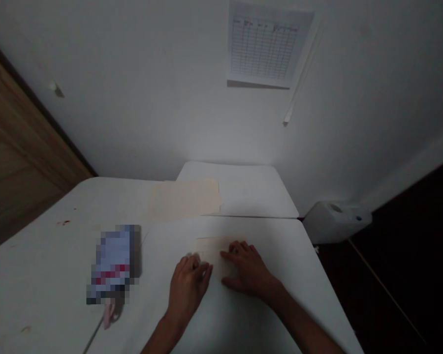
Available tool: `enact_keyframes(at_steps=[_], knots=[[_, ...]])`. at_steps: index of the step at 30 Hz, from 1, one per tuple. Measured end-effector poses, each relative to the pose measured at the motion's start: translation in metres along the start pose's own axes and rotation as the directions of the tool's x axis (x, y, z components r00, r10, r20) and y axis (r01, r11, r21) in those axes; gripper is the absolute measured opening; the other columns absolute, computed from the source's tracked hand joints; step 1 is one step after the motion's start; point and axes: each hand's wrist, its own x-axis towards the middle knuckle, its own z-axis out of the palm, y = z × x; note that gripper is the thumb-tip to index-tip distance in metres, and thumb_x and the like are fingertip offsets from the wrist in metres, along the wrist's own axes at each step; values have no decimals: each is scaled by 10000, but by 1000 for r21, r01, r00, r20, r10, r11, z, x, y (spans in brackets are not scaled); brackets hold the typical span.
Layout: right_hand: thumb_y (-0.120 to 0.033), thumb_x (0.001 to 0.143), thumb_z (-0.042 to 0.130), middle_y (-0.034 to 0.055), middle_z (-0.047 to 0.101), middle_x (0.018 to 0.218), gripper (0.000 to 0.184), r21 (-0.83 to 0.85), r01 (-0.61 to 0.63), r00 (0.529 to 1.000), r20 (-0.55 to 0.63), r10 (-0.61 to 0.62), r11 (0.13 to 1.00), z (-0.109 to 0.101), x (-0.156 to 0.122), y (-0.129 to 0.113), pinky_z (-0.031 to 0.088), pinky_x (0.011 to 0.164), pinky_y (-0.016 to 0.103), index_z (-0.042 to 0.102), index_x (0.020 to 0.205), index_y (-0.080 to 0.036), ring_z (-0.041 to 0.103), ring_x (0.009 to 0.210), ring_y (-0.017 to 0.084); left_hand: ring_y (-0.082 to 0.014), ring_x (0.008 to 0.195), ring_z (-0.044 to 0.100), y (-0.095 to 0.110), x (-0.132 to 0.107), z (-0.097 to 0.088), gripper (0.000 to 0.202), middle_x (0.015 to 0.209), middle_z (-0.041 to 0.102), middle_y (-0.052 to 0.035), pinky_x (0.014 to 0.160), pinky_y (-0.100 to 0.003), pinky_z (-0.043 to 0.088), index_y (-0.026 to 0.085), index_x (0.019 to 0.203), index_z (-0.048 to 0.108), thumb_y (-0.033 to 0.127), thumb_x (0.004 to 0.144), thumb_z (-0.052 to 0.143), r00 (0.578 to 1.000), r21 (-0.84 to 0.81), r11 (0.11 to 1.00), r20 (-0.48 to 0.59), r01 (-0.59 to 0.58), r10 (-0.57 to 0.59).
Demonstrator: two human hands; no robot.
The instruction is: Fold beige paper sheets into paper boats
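A small cream sheet of paper [212, 246] lies on the white table under my two hands. My left hand [187, 282] is at the sheet's left edge with its fingers curled in and the thumb close to the index finger. A small pale bit shows by those fingers, too dim to make out. On the sheet's right part rests my right hand [249, 270], its thumb and index finger apart and its other fingers bent. Both hands hide much of the sheet.
A larger cream sheet [184, 199] lies farther back on the white table [162, 305]. To the left is a blurred-out blue object [112, 260] with a pink loop [110, 314]. A white jug [334, 221] stands right of the table; a printed chart [268, 46] hangs on the wall.
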Motion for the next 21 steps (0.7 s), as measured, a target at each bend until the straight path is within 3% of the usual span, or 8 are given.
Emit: enact_keyframes(at_steps=[7,21], knots=[[-536,699,693,57,501,1258,688,13,4,1000,-19,-4,1000,-1,-1,0,292,983,407,500,1321,-315,417,1142,275,-221,771,537,-1,3,1,222,732,591,-37,739,-358,436,233,738,716,354,866,581,994,-118,989,-40,94,-99],[-522,693,710,51,502,1253,696,15,-13,1000,4,13,1000,-4,-1,-2,305,985,410,498,1326,-323,423,1146,275,-237,775,564,-10,13,-9,242,717,621,-25,714,-340,384,217,706,639,382,847,530,963,18,962,1,271,-271]])
